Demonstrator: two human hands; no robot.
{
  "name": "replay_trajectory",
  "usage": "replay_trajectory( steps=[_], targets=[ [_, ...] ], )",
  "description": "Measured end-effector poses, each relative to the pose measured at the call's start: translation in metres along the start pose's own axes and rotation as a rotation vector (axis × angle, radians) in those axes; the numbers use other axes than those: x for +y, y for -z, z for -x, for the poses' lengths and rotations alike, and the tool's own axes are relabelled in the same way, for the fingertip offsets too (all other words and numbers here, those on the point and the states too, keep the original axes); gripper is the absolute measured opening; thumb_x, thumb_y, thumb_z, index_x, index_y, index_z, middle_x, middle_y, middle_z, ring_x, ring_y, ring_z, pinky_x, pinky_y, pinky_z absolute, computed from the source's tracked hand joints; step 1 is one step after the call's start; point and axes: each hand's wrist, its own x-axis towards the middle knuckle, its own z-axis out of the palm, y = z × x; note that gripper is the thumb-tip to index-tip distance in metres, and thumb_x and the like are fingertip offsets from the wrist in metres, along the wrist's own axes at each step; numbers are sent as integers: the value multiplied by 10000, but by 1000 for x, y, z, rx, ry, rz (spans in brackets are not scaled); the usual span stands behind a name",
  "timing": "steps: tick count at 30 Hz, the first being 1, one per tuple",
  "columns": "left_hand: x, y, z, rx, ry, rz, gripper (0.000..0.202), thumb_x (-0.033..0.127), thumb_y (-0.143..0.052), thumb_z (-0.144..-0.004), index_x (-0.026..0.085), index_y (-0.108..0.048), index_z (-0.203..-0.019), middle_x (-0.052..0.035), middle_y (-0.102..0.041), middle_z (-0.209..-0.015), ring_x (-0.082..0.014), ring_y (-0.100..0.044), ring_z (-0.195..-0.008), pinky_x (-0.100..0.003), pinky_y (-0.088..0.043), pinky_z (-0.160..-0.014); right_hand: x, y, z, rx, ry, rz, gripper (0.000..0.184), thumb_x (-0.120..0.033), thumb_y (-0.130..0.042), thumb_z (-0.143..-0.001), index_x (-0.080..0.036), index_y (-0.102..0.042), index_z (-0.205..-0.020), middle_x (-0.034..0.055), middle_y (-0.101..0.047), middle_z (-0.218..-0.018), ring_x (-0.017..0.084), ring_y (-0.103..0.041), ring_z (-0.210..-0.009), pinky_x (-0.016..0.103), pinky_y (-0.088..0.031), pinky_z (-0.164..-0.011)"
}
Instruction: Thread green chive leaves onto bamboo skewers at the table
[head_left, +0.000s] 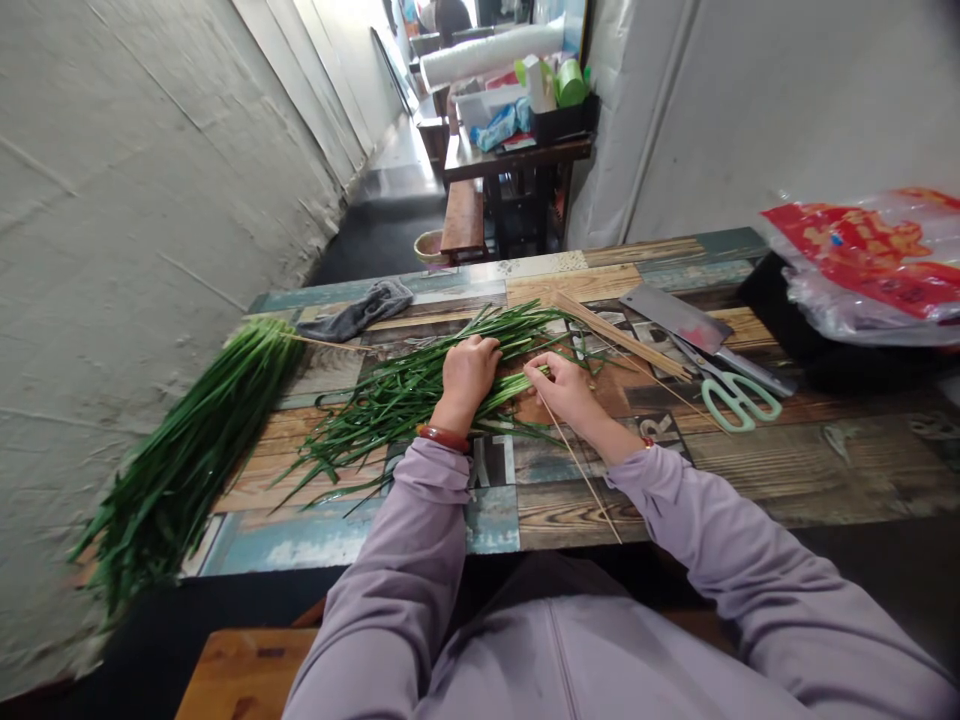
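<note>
Loose green garlic chives (390, 385) lie across the middle of the table. My left hand (471, 372) is closed over a few of them, its fingers curled down on the stalks. At their pale stem ends my right hand (568, 393) is closed in a pinch. A thin bamboo skewer (581, 467) runs from its fingertips toward the table's near edge. Whether those fingers also grip the stems is hard to see. Farther left, a thick bundle of chives (202, 440) hangs over the table's end, with another skewer (330, 344) sticking out from its top.
Right of my hands lie a bunch of skewers (622, 335), a cleaver (675, 315) and green-handled scissors (739, 400). A grey cloth (360, 310) rests at the back left. Red-printed plastic bags (877, 260) sit at the far right. A wall (112, 200) borders the left side.
</note>
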Motion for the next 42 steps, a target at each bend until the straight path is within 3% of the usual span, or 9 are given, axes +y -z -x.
replay_trajectory(
  steps=[3, 7, 10, 13, 19, 25, 31, 42],
  targets=[
    [1, 1, 1, -7, -14, -18, 188, 259, -552, -916, 211, -724, -976, -96, -666, -938, -241, -623, -885, -336, -441, -742, 0, 0, 0, 6, 4, 11, 235, -435, -582, -845, -204, -622, -856, -42, -628, -574, 111, -572, -435, 221, -429, -471],
    [2, 6, 3, 75, -46, 14, 163, 178, -531, -885, 198, -684, -835, -117, -644, -998, -266, -583, -983, -380, -444, -821, 1, 0, 0, 7, 21, -25, 266, -458, -605, -821, -195, -629, -859, -45, -619, -602, 100, -559, -444, 222, -428, -478],
    [-1, 9, 5, 145, -67, 138, 132, 111, -532, -834, 189, -639, -825, -107, -649, -1050, -251, -577, -1005, -384, -447, -871, 0, -2, 0, -1, 5, -93, 297, -473, -634, -790, -188, -635, -874, -47, -613, -607, 96, -547, -449, 221, -414, -471],
    [-3, 10, 11, 149, -37, 342, 158, 76, -522, -794, 183, -616, -862, -61, -656, -913, -195, -595, -874, -325, -473, -821, -5, -3, 3, -6, -21, -195, 331, -492, -653, -765, -183, -632, -883, -50, -598, -592, 99, -543, -465, 221, -405, -474],
    [3, 19, 27, 124, -17, 565, 303, 104, -500, -838, 190, -695, -1054, -37, -660, -909, -155, -608, -849, -284, -488, -814, -12, -4, 9, -23, -35, -294, 394, -541, -660, -759, -178, -655, -911, -50, -571, -579, 94, -520, -478, 217, -364, -460],
    [8, 24, 31, 101, -29, 675, 184, 236, -581, -897, 183, -746, -958, -38, -635, -813, -159, -602, -816, -283, -489, -770, -11, -1, 12, -50, 67, -223, 368, -520, -629, -817, -192, -686, -975, -38, -618, -632, 86, -527, -476, 214, -391, -460],
    [12, 25, 32, 108, -36, 716, 159, 182, -579, -892, 164, -736, -906, -42, -653, -831, -155, -610, -818, -280, -485, -770, -12, 2, 15, -112, 16, -236, 381, -517, -613, -846, -195, -672, -1041, -47, -607, -585, 75, -483, -420, 201, -369, -414],
    [17, 20, 34, 133, -39, 783, 148, 162, -584, -875, 156, -724, -827, -41, -667, -830, -150, -614, -800, -272, -471, -755, -19, 0, 18, -61, -15, -191, 392, -541, -631, -818, -173, -650, -952, -60, -539, -541, 64, -405, -405, 208, -289, -400]
  ],
)
